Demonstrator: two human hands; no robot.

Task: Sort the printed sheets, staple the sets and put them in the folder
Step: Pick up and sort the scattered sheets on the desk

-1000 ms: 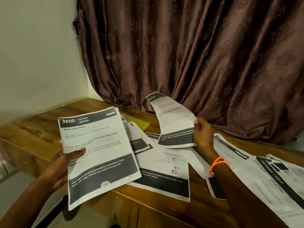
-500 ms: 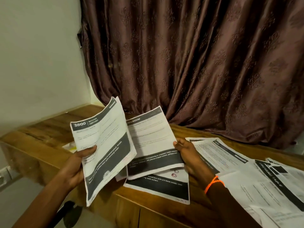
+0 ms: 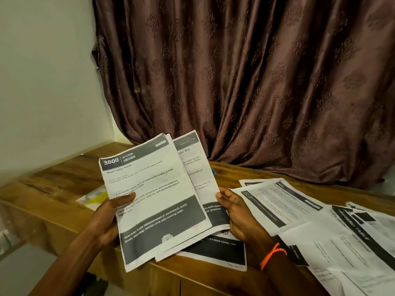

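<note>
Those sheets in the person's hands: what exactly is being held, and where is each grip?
The left hand grips the KITCHEN sheet at its left edge, thumb on the front. The right hand grips the sheet behind it at its lower right edge.

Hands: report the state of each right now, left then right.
Left hand: grips the kitchen sheet, thumb on its face.
Right hand: holds the sheet behind at its right edge.

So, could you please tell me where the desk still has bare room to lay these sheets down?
Bare wood shows at the desk's far left by the wall, and along the curtain behind the loose sheets. The right half is crowded with overlapping paper.
</note>
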